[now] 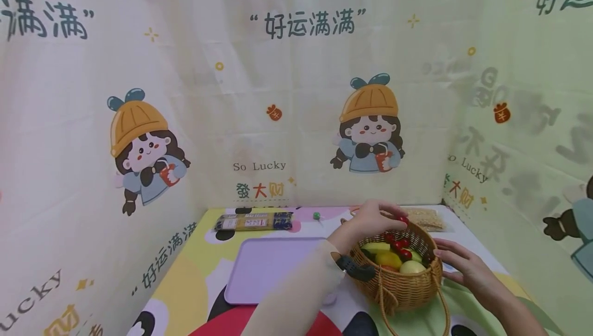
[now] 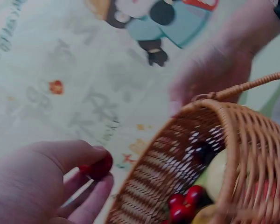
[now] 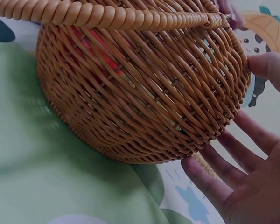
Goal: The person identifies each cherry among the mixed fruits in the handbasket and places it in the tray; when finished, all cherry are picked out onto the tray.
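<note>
The left grip (image 1: 370, 218) pinched a red cherry (image 2: 102, 166) beside the far rim of a wicker basket (image 1: 414, 292), toward the right edge of the desk (image 1: 190, 274). More cherries (image 1: 405, 254) lay inside, nearer the front edge; the right grip (image 1: 471, 269), splayed wide, touched the basket's side.

The wicker-look basket (image 3: 144, 93) is showing rough, ridged weave with a faint sheen. The red cherry (image 2: 102, 164) is gleaming, smooth and glossy. The tray (image 1: 264, 264) is looking like smooth, matt plastic; the long packet (image 1: 255, 221) is shining like film; the backdrop (image 1: 308, 125) is hanging as creased, matt cloth.
</note>
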`<state>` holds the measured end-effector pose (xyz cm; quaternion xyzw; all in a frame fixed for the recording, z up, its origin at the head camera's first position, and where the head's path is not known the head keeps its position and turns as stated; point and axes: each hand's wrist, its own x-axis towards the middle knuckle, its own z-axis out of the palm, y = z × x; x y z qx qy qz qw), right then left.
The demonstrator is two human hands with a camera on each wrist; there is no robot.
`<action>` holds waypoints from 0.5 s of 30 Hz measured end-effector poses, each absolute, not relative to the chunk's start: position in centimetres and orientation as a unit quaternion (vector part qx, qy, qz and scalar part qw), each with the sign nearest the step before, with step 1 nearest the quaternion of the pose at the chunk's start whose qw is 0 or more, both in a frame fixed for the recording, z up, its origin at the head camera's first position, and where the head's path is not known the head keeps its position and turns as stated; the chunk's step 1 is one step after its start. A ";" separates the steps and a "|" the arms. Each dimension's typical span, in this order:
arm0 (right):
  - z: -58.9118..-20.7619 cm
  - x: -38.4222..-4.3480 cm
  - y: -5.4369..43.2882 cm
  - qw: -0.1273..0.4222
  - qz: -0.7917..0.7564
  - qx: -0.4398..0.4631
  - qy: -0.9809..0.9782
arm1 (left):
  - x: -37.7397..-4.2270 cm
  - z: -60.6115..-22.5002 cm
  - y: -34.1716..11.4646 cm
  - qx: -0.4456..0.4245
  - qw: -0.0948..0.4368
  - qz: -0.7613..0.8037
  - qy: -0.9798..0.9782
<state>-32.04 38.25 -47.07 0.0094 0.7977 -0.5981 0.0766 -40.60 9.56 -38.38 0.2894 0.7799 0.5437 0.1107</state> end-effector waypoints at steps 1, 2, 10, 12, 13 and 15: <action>-47.0 -32.0 38.3 0.076 -0.596 0.007 0.799 | -40.8 -38.2 8.9 0.291 0.103 0.557 0.771; -47.0 -32.0 38.2 0.075 -0.596 0.008 0.800 | -41.0 -38.0 8.1 0.291 0.093 0.569 0.764; -47.1 -31.8 38.1 0.073 -0.596 0.007 0.800 | -43.2 -38.1 1.4 0.248 0.009 0.605 0.757; -47.1 -31.8 38.1 0.072 -0.595 0.010 0.800 | -43.6 -38.5 -0.1 0.230 0.002 0.607 0.760; -47.1 -31.8 38.1 0.072 -0.595 0.011 0.801 | -43.7 -38.8 -0.9 0.222 0.000 0.606 0.764; -47.2 -31.8 38.1 0.071 -0.593 0.014 0.802 | -43.9 -39.3 -2.3 0.209 0.001 0.606 0.767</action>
